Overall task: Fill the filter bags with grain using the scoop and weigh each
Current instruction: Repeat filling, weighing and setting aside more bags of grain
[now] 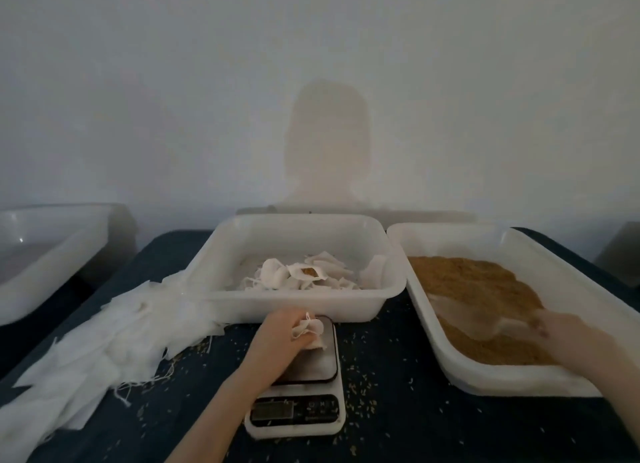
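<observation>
Left hand (277,334) curled round bag (310,329)

A single head-worn wide-angle view looks forward and slightly down from the near edge of the surface (398,410), close over it, facing the wall (311,64) beyond its far edge.
</observation>
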Demonstrator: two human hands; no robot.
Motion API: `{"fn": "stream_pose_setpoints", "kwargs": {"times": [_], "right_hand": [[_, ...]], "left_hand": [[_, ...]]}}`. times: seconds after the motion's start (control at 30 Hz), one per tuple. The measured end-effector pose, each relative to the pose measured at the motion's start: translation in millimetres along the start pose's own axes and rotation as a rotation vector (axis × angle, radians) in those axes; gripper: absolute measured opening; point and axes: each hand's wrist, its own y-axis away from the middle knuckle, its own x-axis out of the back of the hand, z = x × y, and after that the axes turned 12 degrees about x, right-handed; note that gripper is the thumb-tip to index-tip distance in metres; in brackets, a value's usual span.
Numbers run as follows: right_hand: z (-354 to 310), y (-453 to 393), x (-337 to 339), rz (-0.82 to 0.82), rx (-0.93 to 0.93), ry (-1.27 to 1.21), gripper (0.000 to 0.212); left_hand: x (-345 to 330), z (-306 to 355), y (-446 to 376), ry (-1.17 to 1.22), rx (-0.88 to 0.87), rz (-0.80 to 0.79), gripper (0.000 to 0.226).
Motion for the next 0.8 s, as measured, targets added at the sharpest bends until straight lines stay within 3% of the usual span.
{"fn": "stream_pose_setpoints", "kwargs": {"times": [0.07, 0.2, 0.33, 0.53, 0.63, 0.8], "right_hand": [[-7, -5, 7, -0.065, -0.005, 0.005, 0.019], [-24, -15, 13, -0.16, 0.04, 0.035, 0.045], [-39, -17, 14, -0.006, 0.03, 0.019, 0.047], [-106, 5, 34, 0.37, 0.203, -0.184, 0.024], [-148, 18, 42, 0.337, 0.337, -0.287, 0.015], [-201, 26, 33, 0.283, 0.457, -0.327, 0.014]], "left_hand": [[1, -8, 3, -0.124, 0.045, -0.016, 0.022], [9, -10, 12, -0.033, 0.031, -0.059, 0.025], [24, -17, 22, 0.095, 0.04, -0.104, 0.049], [41, -49, 36, 0.116, 0.003, -0.197, 0.072], [44, -57, 40, 0.116, 0.017, -0.227, 0.083], [52, -69, 44, 0.195, 0.046, -0.202, 0.078]]}}
